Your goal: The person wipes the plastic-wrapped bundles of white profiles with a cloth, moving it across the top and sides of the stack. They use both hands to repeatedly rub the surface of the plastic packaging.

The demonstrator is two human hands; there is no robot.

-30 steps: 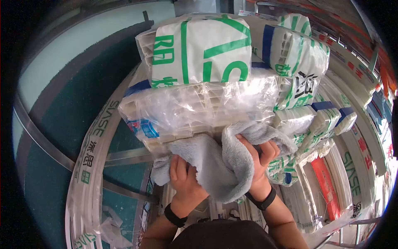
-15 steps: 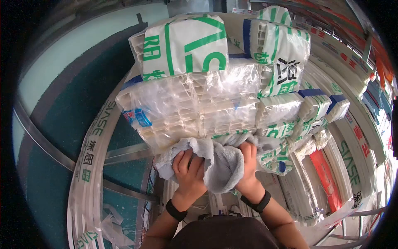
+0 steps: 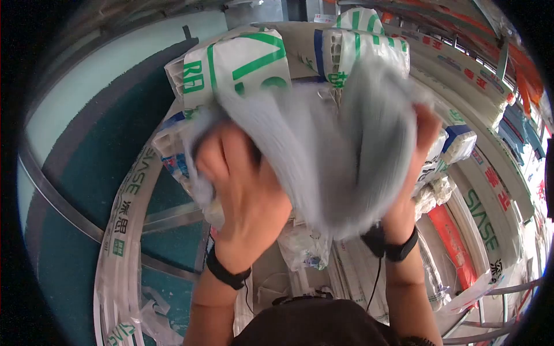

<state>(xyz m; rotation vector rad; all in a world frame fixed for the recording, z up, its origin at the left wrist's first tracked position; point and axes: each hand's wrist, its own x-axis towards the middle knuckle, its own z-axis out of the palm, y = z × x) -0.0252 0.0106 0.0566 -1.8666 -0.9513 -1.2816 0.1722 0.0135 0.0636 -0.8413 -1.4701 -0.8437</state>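
Note:
A grey-blue cloth point(image 3: 323, 150), blurred by motion, hangs between both hands in front of the stacked packages. My left hand point(image 3: 242, 184) has its fingers curled into the cloth's left part. At the cloth's right edge, my right hand point(image 3: 418, 155) grips it, with most of its fingers hidden or smeared. The cloth sags in a deep fold in the middle. Behind it, a white package with green print point(image 3: 248, 60) and a second wrapped package point(image 3: 369, 52) lie on top of the stack, partly covered by the cloth.
Long wrapped profiles point(image 3: 121, 230) run down the left side beside a metal rail point(image 3: 57, 202). More long profiles point(image 3: 490, 190) and a red strip point(image 3: 453, 248) lie at the right. A clear plastic bag point(image 3: 306, 248) hangs below the cloth.
Both hands have risen toward the camera and moved farther apart, lifting the cloth from the stack's lower front. The cloth is now spread wider and covers much of the stack.

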